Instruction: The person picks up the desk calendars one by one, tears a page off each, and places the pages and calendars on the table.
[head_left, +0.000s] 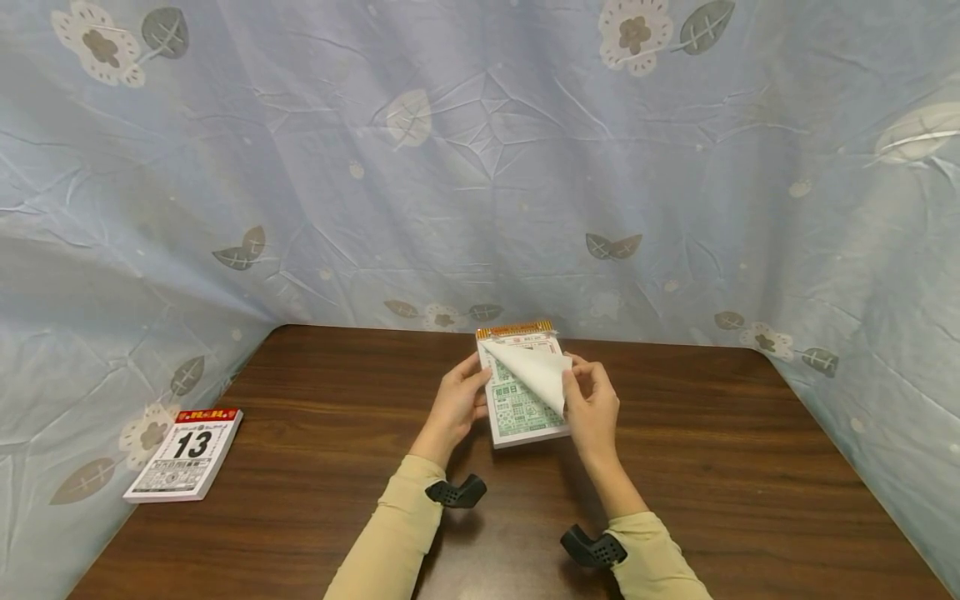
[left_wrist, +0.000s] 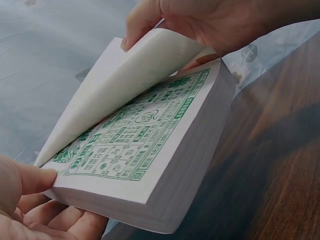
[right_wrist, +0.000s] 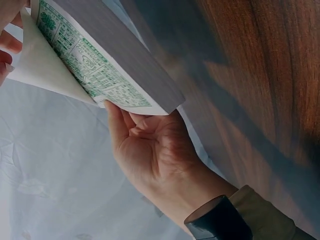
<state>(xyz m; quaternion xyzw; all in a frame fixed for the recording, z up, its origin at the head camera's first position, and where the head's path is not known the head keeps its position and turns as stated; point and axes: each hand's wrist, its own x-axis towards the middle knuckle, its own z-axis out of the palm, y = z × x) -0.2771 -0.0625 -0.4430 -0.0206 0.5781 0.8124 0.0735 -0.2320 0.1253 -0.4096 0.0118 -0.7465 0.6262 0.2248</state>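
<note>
A thick tear-off calendar (head_left: 517,421) with green print and a gold-and-red top band is held tilted above the wooden table. My left hand (head_left: 453,402) grips its left edge, thumb on the face and fingers underneath, as the left wrist view shows. On the right side my right hand (head_left: 592,407) pinches the top sheet (head_left: 536,372) by its lower corner. That sheet is peeled up diagonally, its white back showing, and still joins the pad near the top. Beneath it a green-printed page (left_wrist: 145,130) is exposed.
A second calendar (head_left: 183,458) with a red top band and a large black 13 lies at the table's left edge. The brown wooden table (head_left: 337,392) ends at a pale blue flowered curtain (head_left: 487,208) behind and at both sides.
</note>
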